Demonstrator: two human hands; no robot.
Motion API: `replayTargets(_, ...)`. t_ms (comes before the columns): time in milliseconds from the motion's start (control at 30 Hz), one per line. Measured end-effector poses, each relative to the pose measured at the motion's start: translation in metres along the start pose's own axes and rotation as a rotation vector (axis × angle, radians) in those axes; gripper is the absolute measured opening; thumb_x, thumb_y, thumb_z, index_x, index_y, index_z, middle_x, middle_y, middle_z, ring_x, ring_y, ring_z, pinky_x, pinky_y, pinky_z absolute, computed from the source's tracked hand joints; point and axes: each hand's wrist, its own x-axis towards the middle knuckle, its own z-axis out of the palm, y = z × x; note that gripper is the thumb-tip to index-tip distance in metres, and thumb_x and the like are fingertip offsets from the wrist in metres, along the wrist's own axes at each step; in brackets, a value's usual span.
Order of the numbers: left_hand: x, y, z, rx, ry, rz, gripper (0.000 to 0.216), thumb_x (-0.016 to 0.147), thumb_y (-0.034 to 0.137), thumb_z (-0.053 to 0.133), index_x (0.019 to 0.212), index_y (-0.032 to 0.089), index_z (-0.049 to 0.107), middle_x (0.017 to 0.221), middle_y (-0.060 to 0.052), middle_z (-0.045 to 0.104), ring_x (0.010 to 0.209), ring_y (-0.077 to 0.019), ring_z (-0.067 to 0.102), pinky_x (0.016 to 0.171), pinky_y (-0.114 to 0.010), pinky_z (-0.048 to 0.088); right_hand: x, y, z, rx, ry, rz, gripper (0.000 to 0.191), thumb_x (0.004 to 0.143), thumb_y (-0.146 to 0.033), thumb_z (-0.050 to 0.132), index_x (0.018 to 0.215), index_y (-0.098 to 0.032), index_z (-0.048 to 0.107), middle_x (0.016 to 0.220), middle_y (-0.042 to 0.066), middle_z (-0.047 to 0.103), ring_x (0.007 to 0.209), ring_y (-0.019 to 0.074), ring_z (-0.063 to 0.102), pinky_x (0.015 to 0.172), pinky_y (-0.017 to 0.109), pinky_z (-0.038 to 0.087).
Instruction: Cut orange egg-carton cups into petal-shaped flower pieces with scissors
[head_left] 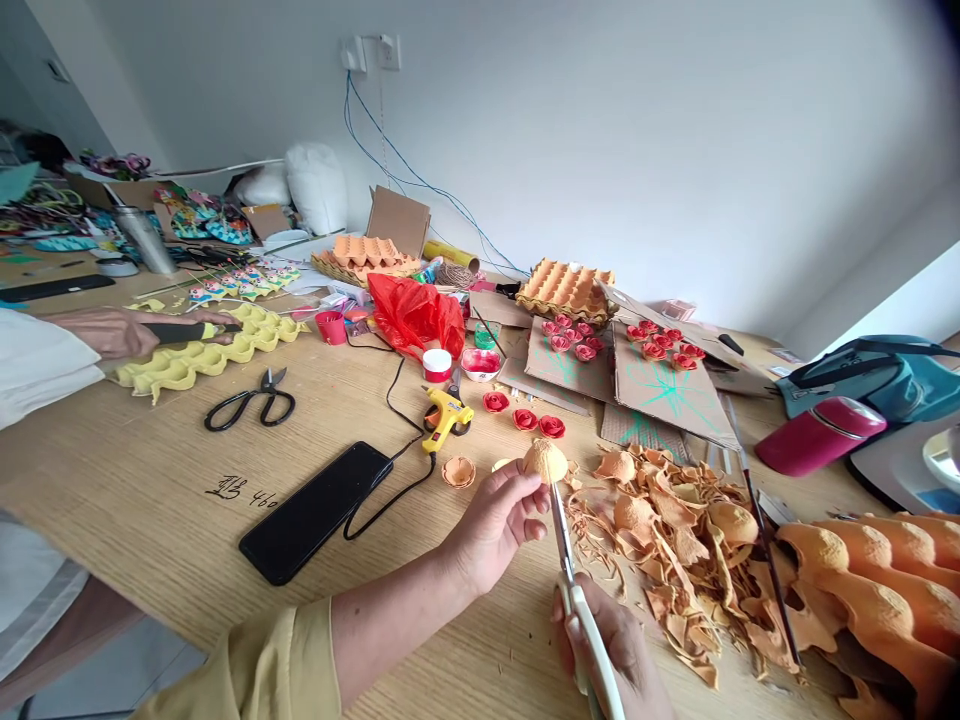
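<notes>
A rough, domed, pale-orange cup (546, 460) is above the table (405, 545), pinched in the left hand (495, 525). The right hand (630, 650) grips white-handled scissors (591, 635), blades at the cup's lower edge. Handle ends run off the view's bottom; some right fingers are hidden. Scraps (682, 540) crowd the right; bare table lies left, toward the phone (315, 515).

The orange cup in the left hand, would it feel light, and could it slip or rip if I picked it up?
The orange cup is probably light, being small and pinched by the left hand. Its rough, dull surface likely won't feel slippery. It might tear if squeezed: the similar-coloured scraps look thin and ragged.
</notes>
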Motion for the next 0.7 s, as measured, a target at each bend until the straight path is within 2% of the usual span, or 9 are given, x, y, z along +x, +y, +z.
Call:
replayTargets(100, 0.004, 0.005, -0.004, -0.091, -0.028, -0.006, 0.026, 0.069, 0.028, 0.08, 0.085, 0.016, 0.063, 0.074, 0.002, 0.057, 0.065, -0.0089, 0.052, 0.048, -0.019, 0.037, 0.0, -0.007, -0.001, 0.086, -0.014, 0.031, 0.053, 0.089, -0.073, 0.048, 0.084, -0.021, 0.056, 0.061, 0.0, 0.056, 0.05, 0.0124, 0.045, 0.051, 0.025, 0.038)
replayTargets(267, 0.007, 0.006, -0.009, -0.174, -0.065, -0.103, 0.025, 0.068, 0.024, 0.077, 0.089, 0.015, 0.065, 0.075, 0.001, 0.059, 0.061, -0.0085, 0.052, 0.046, -0.019, 0.036, 0.0, -0.008, -0.005, 0.12, -0.039, 0.023, 0.054, 0.09, -0.073, 0.046, 0.085, -0.021, 0.058, 0.061, 0.002, 0.058, 0.049, 0.0135, 0.047, 0.049, 0.026, 0.04)
replayTargets(400, 0.007, 0.004, -0.01, -0.16, -0.082, -0.174, 0.031, 0.069, 0.034, 0.079, 0.091, 0.014, 0.067, 0.074, 0.0, 0.059, 0.06, -0.0087, 0.052, 0.043, -0.018, 0.036, 0.001, 0.001, -0.004, 0.08, -0.012, 0.009, 0.05, 0.091, -0.07, 0.048, 0.084, -0.021, 0.057, 0.058, 0.001, 0.056, 0.051, 0.0134, 0.045, 0.051, 0.025, 0.036)
replayTargets(467, 0.005, 0.001, -0.009, -0.112, -0.089, -0.162, 0.035, 0.069, 0.038, 0.082, 0.09, 0.014, 0.067, 0.077, 0.0, 0.06, 0.06, -0.0078, 0.052, 0.042, -0.017, 0.036, 0.002, 0.004, -0.002, 0.083, -0.006, -0.003, 0.048, 0.092, -0.068, 0.048, 0.085, -0.021, 0.055, 0.059, -0.001, 0.055, 0.053, 0.0127, 0.043, 0.052, 0.025, 0.035)
replayTargets(533, 0.003, -0.002, -0.008, -0.05, -0.08, -0.132, 0.035, 0.066, 0.035, 0.086, 0.086, 0.015, 0.065, 0.08, 0.0, 0.06, 0.062, -0.0066, 0.051, 0.043, -0.016, 0.036, 0.003, 0.005, 0.0, 0.089, 0.007, -0.009, 0.046, 0.094, -0.066, 0.048, 0.084, -0.021, 0.054, 0.06, -0.002, 0.052, 0.054, 0.0122, 0.042, 0.053, 0.025, 0.034)
replayTargets(700, -0.002, -0.008, -0.003, 0.054, 0.025, -0.008, 0.034, 0.064, 0.034, 0.087, 0.077, 0.016, 0.061, 0.075, 0.002, 0.056, 0.062, -0.006, 0.047, 0.044, -0.014, 0.036, 0.002, 0.004, 0.001, 0.072, 0.017, 0.015, 0.043, 0.094, -0.062, 0.05, 0.084, -0.021, 0.054, 0.062, -0.002, 0.05, 0.056, 0.0127, 0.044, 0.056, 0.025, 0.036)
